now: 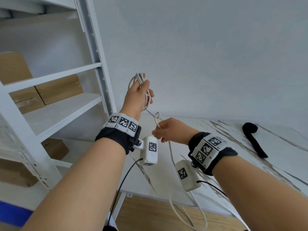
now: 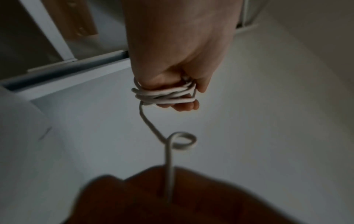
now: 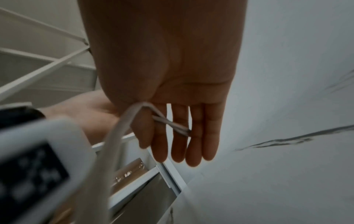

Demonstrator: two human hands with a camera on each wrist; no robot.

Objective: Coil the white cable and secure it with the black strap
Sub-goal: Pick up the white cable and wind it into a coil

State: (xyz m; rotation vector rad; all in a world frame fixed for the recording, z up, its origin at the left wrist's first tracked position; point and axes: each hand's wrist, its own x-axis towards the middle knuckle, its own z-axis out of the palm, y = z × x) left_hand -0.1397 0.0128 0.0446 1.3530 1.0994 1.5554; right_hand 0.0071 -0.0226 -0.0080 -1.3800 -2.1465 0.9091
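White shelving (image 1: 66, 70) stands at nine o'clock holding cardboard boxes (image 1: 58, 89); a marble-patterned table (image 1: 216, 147) spreads at four o'clock.

The cable (image 1: 146, 95) is white, the strap (image 1: 254, 140) black, the table (image 1: 216, 130) white with grey, seemingly marble-like veins, the boxes (image 1: 58, 89) brown.

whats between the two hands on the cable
A short taut run of white cable with one small kink loop, running from the left hand to the right hand. The left wrist view shows it best.
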